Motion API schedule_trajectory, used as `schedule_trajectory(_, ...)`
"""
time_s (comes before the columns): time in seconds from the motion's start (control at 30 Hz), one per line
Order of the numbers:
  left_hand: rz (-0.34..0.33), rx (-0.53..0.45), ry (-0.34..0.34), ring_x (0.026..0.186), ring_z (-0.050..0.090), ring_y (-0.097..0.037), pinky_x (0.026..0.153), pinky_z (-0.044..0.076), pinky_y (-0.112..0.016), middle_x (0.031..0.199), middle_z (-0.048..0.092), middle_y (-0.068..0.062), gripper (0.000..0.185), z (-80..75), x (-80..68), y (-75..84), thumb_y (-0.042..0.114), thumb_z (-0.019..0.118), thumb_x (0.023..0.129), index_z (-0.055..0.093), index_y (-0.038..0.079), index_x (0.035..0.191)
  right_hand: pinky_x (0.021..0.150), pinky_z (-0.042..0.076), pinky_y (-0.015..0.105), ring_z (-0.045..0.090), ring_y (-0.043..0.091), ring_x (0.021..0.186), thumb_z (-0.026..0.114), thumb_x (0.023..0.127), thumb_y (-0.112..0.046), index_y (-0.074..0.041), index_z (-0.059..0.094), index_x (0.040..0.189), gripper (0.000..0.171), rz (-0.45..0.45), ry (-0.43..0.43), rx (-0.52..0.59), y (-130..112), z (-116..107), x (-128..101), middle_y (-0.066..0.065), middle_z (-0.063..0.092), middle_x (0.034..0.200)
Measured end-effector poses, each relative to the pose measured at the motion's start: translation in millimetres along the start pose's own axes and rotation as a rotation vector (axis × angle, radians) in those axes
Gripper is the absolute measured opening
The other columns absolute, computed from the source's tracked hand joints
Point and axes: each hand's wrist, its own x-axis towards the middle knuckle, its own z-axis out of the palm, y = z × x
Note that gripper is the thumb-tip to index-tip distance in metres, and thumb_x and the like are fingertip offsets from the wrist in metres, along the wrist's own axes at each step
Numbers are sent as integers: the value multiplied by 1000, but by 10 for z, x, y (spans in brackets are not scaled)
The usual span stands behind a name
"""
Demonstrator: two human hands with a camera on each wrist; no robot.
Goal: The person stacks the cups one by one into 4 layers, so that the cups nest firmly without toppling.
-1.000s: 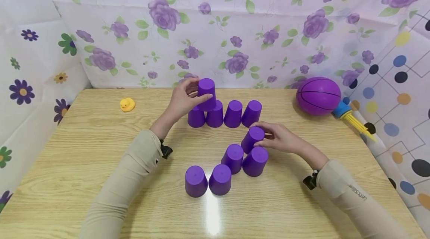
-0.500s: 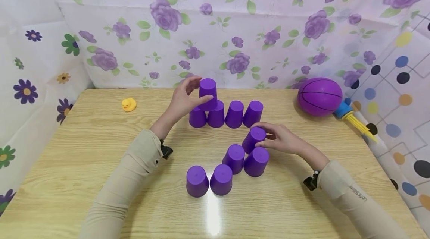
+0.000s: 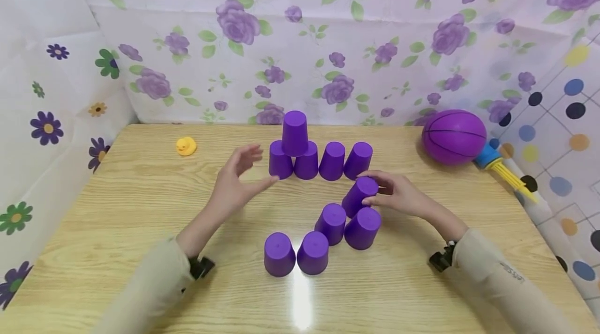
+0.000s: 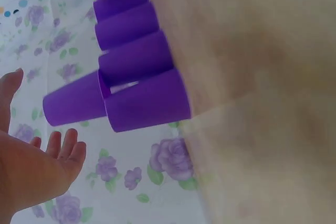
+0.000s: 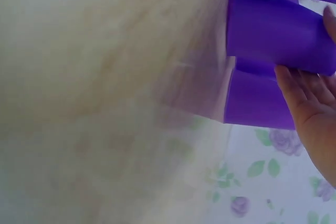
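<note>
Cup [image 3: 358,196] base-up, tilted, right hand [image 3: 398,194] curled round it; left hand [image 3: 233,184] spread, holding nothing

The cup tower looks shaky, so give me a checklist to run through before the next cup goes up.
1. Top cup sits upright on the back row: ok.
2. Left hand clear of the stack, fingers spread: ok.
3. Right hand holds the next cup: ok.
4. Next cup touching neighbours that could shift when it is lifted: cannot tell.
5. Ball and duck out of the way: ok.
</note>
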Motion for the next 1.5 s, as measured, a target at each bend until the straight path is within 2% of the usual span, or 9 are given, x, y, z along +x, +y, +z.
schedule_trajectory(0.1,-29,32,-60,116,53,-22,106,40,-36,125,56,-3,61,-10,-306,38,25,80,74,52,14,127,86,54,27,63,12,100,73,81,-16,-7,52,130,54,66,42,91,-16,-59,-29,8,63,115)
schedule_trajectory(0.23,-9,54,-140,114,54,-19,103,42,-37,120,60,-1,54,22,-618,112,22,81,73,58,15,122,82,56,27,63,11,98,69,85,-14,-4,47,135,55,109,118,187,-109,-162,-27,3,64,113)
schedule_trajectory(0.37,55,85,-162,116,53,-13,103,43,-38,120,59,7,53,109,-818,146,26,83,69,62,20,117,78,56,25,65,8,94,68,85,-12,-2,48,134,54,90,233,162,-246,-278,6,-8,65,108)
schedule_trajectory(0.47,76,114,-165,117,52,-11,103,42,-41,120,59,12,49,162,-917,150,28,83,68,63,25,113,74,57,24,66,7,91,70,84,-17,-10,53,133,52,107,281,73,-357,-359,31,-5,66,109)
schedule_trajectory(0.67,76,130,-179,120,51,-13,105,40,-42,125,57,12,59,248,-1060,138,27,86,63,61,27,117,77,56,22,65,9,95,69,85,-27,-18,52,134,53,161,234,-33,-524,-491,150,8,62,120)
schedule_trajectory(0.8,70,138,-142,119,52,-14,104,42,-38,124,58,8,61,299,-1161,112,20,84,67,58,23,122,81,55,22,63,11,101,69,84,-31,-20,51,134,54,155,202,-16,-583,-497,294,5,60,121)
schedule_trajectory(1.0,1,49,-113,121,52,-20,104,39,-35,124,59,1,59,324,-1289,103,10,81,71,56,18,125,83,55,25,63,21,103,71,83,-32,-17,51,133,56,144,180,3,-705,-449,514,8,61,117)
schedule_trajectory(1.3,-29,34,-122,116,55,-23,100,43,-29,120,60,-5,55,367,-1336,152,2,78,72,57,8,123,90,52,33,61,17,108,72,76,-50,-28,49,133,65,190,163,-87,-852,-405,869,-3,59,121)
schedule_trajectory(1.5,-21,-25,-180,112,57,-24,94,48,-26,117,60,-5,53,347,-1299,143,0,78,72,57,6,120,91,52,28,59,17,109,73,78,-44,-20,50,133,64,94,150,-81,-835,-338,1080,-1,56,125)
